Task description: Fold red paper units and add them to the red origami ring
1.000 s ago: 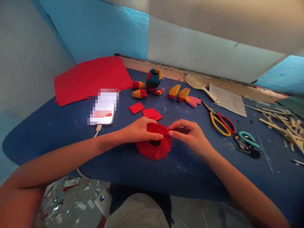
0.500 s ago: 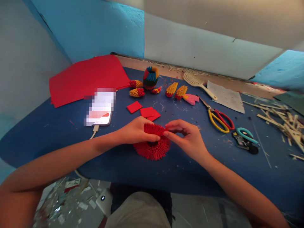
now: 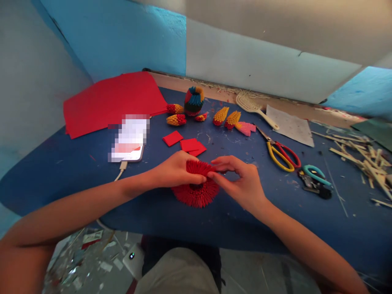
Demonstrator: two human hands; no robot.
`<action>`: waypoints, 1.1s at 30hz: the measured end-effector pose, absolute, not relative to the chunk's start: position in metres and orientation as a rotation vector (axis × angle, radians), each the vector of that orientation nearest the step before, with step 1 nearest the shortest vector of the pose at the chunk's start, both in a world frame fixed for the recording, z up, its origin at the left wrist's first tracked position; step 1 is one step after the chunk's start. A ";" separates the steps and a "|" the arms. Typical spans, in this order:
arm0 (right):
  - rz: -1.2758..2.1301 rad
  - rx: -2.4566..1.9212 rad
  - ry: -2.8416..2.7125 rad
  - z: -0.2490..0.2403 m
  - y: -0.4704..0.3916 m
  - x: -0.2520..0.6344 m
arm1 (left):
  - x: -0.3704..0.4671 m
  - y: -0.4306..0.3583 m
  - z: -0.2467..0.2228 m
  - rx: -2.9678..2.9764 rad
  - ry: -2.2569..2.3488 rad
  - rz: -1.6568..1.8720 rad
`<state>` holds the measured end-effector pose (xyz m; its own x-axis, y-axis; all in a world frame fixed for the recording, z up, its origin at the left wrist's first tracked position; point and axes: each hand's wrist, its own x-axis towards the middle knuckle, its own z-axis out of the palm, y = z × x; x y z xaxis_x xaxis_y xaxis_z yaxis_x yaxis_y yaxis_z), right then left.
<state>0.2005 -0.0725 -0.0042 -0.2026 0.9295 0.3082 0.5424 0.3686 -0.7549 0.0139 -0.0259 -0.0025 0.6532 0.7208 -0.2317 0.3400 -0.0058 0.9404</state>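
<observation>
A round red folded-paper ring (image 3: 197,196) with spiky edges lies at the table's near middle. My left hand (image 3: 179,169) grips its upper left side, the thumb lying across the top toward the centre hole. At the ring's upper right, my right hand (image 3: 235,177) has its thumb and index finger pinched together at the red paper; whether a separate piece is between them is too small to tell. Just beyond the hands lie red paper pieces (image 3: 173,138).
Red sheets (image 3: 113,102) and a lit phone (image 3: 130,139) with a cable are left. Behind stand a multicoloured paper vase (image 3: 194,101) and yellow-red paper parts (image 3: 233,119). Rightward lie a brush (image 3: 251,103), scissors (image 3: 280,157), a teal-handled tool (image 3: 317,175) and wooden sticks (image 3: 367,159).
My right thumb and fingertips have shifted slightly left and down at the ring's inner edge. My left hand keeps its grip, and the ring stays nearly in place.
</observation>
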 end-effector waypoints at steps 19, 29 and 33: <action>0.744 -1.180 -1.814 -0.003 -0.064 0.207 | 0.014 -0.024 0.004 1.635 0.943 0.467; 1.379 -1.085 -1.389 -0.018 -0.056 0.199 | 0.023 -0.017 -0.004 1.007 0.804 0.870; 1.393 -1.087 -1.382 -0.019 -0.055 0.201 | 0.019 -0.014 -0.002 1.056 0.792 0.864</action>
